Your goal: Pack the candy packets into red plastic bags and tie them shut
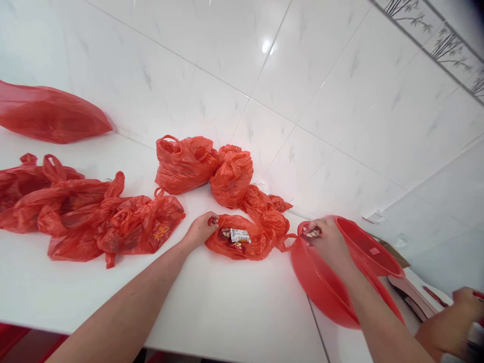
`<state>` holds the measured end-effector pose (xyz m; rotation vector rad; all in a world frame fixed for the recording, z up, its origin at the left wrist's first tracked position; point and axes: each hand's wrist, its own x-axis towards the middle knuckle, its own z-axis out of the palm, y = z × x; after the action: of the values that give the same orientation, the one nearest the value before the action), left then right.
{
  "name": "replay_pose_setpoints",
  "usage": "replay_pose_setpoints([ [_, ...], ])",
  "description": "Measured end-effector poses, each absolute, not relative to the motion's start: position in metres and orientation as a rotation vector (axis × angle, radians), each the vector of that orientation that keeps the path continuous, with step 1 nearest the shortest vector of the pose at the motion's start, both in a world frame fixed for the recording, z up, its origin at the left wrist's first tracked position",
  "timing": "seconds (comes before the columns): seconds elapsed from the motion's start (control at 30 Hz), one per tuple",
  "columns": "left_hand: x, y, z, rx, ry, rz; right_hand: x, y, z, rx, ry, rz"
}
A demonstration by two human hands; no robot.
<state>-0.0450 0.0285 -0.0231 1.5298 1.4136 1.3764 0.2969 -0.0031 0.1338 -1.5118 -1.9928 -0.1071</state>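
Observation:
My left hand pinches the left rim of an opened red plastic bag on the white table. Inside that bag lie a white wrapped snack packet and several dark red packets. Over the left rim of a red plastic basket, my right hand is closed on a dark red snack packet with pale print. The basket's inside is mostly hidden by my right hand and forearm.
Full red bags stand against the tiled wall. More knotted bags spread over the left, with a large red bag behind. A second red basket adjoins the first. Another person's hand is at the lower right.

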Motion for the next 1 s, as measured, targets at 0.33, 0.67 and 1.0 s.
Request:
replay_pose_setpoints([
  [0.33,-0.048,0.028,-0.025,1.554,1.423,1.377,0.156,0.024,0.065,-1.272,-2.307,0.196],
  [0.67,-0.048,0.03,-0.026,1.544,1.421,1.379,0.161,0.014,0.066,-1.383,-2.247,0.317],
  [1.0,-0.048,0.032,-0.027,1.535,1.43,1.375,0.286,-0.062,0.089,-1.866,-1.857,-0.578],
])
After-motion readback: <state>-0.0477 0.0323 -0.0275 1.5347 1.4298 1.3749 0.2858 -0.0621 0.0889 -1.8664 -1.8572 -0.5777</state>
